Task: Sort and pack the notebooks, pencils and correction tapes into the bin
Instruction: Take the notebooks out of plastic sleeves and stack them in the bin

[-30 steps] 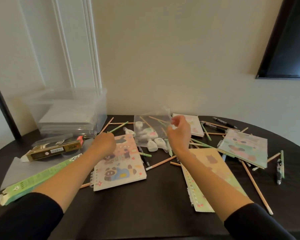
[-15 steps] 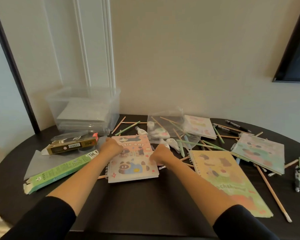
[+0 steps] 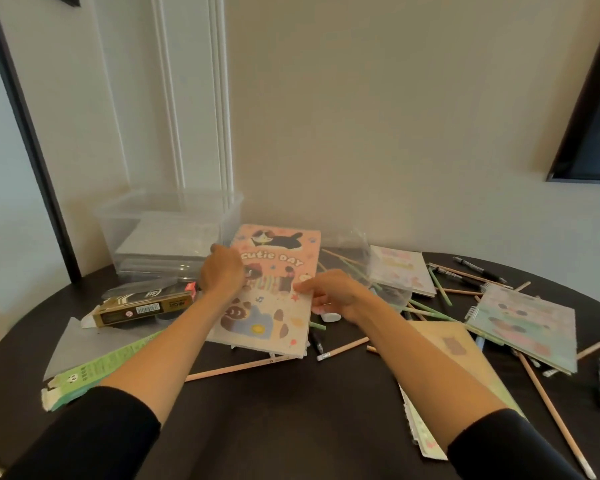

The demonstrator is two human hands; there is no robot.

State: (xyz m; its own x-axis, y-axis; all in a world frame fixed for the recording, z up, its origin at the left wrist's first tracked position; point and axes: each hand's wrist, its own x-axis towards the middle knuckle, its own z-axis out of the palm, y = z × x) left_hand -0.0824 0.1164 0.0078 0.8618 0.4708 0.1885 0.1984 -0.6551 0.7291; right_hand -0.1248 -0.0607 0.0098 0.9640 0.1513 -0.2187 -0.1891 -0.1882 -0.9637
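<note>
Notebooks, four.
- The pink notebook (image 3: 274, 299), with "cutie DAY" on its cover above cartoon animals, is held tilted over the table (image 3: 291, 427). Its far edge is raised just right of the bin (image 3: 167, 216).
- A pale notebook (image 3: 400, 271) lies flat at far right. Its print is too blurred to read.
- A green spiral notebook (image 3: 523, 323) lies at right, on top of pencils.
- A tan notebook (image 3: 471, 358) lies partly under the right forearm.

Hands, two, apart.
- The left hand (image 3: 222, 275) grips the pink notebook's left edge.
- The right hand (image 3: 329, 292) pinches its right edge.

Bin, one: clear plastic, far left against the wall, with a white sheet inside.

Pencils (image 3: 243, 367): plain wood and pale green, scattered from centre to right. They overlap, so an exact count cannot be told.

Correction tape (image 3: 331, 317): one visible, white, just below the right hand.

Pens (image 3: 480, 269): at least two, dark, at far right.

Boxes, two.
- A gold box (image 3: 142, 308) at left carries a barcode. Its lettering is unreadable.
- A green box (image 3: 94, 372) at near left has a panda face at its end.

Grey sheet (image 3: 71, 344): one, under both boxes.

Clear bag (image 3: 357, 242): one, behind the pink notebook.
</note>
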